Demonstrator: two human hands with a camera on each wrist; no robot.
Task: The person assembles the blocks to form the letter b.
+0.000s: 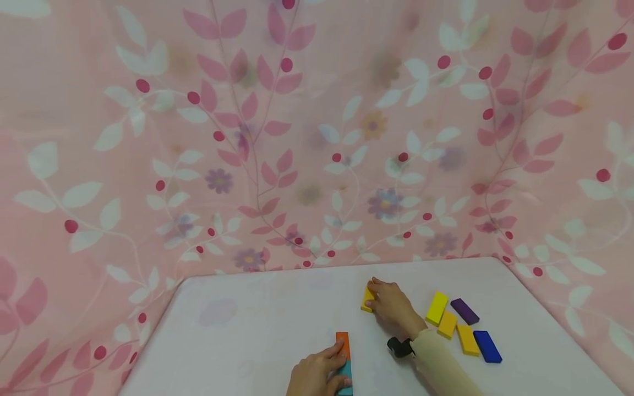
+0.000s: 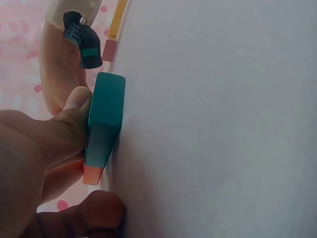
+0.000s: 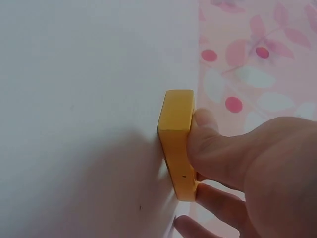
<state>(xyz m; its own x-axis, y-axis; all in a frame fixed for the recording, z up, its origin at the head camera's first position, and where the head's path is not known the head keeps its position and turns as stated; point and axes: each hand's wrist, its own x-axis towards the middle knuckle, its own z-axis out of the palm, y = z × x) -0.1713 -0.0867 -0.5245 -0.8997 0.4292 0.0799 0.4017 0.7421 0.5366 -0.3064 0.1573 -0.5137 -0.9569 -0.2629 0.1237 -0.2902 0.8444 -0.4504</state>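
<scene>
In the head view, an orange block (image 1: 343, 338) and a teal block (image 1: 345, 369) lie end to end on the white table near the front. My left hand (image 1: 317, 374) holds them from the left, its fingers and thumb over the teal block and a fingertip on the orange one. The left wrist view shows the thumb (image 2: 78, 101) against the teal block (image 2: 109, 99). Toward the far edge, my right hand (image 1: 393, 302) pinches a golden-yellow block (image 1: 367, 300). In the right wrist view, thumb and fingers grip the golden-yellow block (image 3: 176, 111) low against the tabletop.
To the right of my right forearm lie a bright yellow block (image 1: 437, 308), a purple block (image 1: 464, 311), two amber blocks, one beside the yellow block (image 1: 447, 324) and one nearer (image 1: 468, 340), and a blue block (image 1: 487, 346). A pink floral cloth (image 1: 317, 165) hangs behind the table (image 1: 238, 330).
</scene>
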